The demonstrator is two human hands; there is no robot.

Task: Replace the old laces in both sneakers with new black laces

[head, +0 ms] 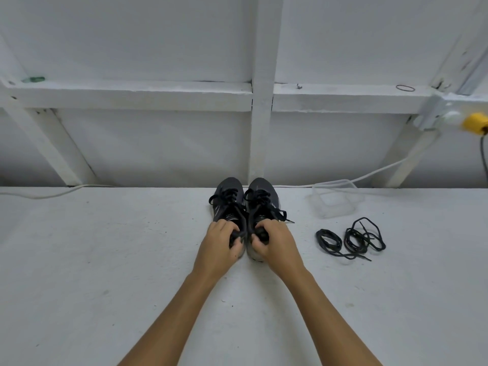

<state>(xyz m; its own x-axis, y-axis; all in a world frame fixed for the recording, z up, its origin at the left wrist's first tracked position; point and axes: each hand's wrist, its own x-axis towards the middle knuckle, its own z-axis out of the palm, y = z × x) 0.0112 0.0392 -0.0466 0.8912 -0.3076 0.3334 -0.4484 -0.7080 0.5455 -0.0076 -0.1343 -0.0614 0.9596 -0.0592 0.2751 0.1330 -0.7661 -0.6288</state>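
Two dark grey sneakers stand side by side at the far middle of the white table, toes pointing away from me. Both are laced with black laces. My left hand [220, 245] grips the heel collar of the left sneaker [227, 200], fingers curled into its opening. My right hand [272, 243] grips the heel collar of the right sneaker [264, 199] the same way. Two coiled black laces [351, 239] lie loose on the table to the right of the shoes, apart from both hands.
A clear plastic container [334, 198] stands behind the loose laces near the table's back edge. A white cable [375, 171] runs along that edge to a yellow plug [475, 122] at the right. White wall framing rises behind the table [105, 260].
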